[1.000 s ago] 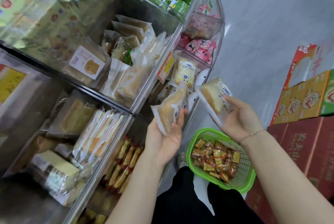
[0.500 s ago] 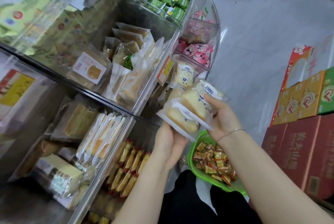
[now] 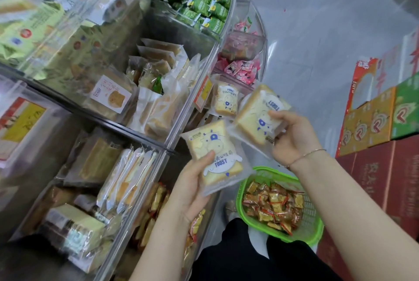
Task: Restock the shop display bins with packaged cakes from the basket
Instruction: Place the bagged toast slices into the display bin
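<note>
The left hand (image 3: 192, 181) is gripping one toast cake packet (image 3: 213, 156), thumb curled over its printed face; the right hand (image 3: 292, 138) is pinching a second toast packet (image 3: 256, 113) by its lower edge. Both packets are hovering just in front of the display bin (image 3: 205, 97), where a matching upright packet (image 3: 225, 99) is already standing just beyond the fingertips. Judged from this, restocking is under way: neither held packet is placed yet. Below the right wrist, the green basket (image 3: 313, 233) is holding small orange-red wrapped snacks (image 3: 272, 203), so more stock is probably waiting. "TOAST" is reading clearly in blue on the left packet, with a cartoon cow; smaller print is illegible. A sign far above the left hand is showing "20"
</note>
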The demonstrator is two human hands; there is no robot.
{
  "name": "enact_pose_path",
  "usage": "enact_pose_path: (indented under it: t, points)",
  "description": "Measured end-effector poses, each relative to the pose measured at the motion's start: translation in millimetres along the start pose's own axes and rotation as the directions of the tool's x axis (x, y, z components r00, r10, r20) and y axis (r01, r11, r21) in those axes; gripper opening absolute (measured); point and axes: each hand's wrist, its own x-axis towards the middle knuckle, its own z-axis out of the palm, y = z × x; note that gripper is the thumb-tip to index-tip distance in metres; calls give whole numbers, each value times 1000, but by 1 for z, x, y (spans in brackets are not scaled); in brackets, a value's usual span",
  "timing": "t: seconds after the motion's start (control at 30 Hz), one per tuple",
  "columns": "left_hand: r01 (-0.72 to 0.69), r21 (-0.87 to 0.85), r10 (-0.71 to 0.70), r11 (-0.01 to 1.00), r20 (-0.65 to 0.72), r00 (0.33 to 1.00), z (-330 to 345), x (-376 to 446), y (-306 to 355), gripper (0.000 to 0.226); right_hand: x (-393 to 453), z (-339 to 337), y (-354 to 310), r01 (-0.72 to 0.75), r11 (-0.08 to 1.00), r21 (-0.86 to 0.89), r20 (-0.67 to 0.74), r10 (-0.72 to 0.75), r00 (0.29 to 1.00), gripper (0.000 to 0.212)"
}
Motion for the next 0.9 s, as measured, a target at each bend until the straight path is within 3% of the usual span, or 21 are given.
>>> enact_pose_path:
  t: [0.13,0.23,0.3,0.43,0.53,0.67,0.7,0.8,0.9]
  points:
    - [-232,-30,226,972,-121,967,10,6,-6,47,-6,-2,-1,-3,975,220,-116,29,993,9]
    - [-319,66,322,946,-334,886,23,14,-13,33,-14,6,14,-5,969,248,-68,22,997,13]
    - [-342,41,329,939,-398,856,35,17,-18,31,-19,14,30,-9,971,238,-40,19,999,12]
    - [-400,-113,349,910,-313,883,54,17,-30,39,-25,25,52,54,972,231,-45,-45,998,29]
    - [-403,-66,382,913,-214,899,68,13,-40,41,-31,30,57,80,992,96,-53,-76,996,35]
    - [-382,26,366,924,-359,859,78,20,-48,15,-39,28,74,87,994,-68,-58,-91,994,22]
    - [-388,31,369,921,-389,844,77,23,-49,19,-39,26,76,67,995,-69,-38,-69,997,18]
    - [-410,53,392,911,-423,817,71,25,-50,62,-34,14,71,-53,994,-92,66,59,996,12]
    - [-390,228,450,892,-382,807,66,26,-53,74,-26,-2,56,-136,979,-150,161,160,974,14]
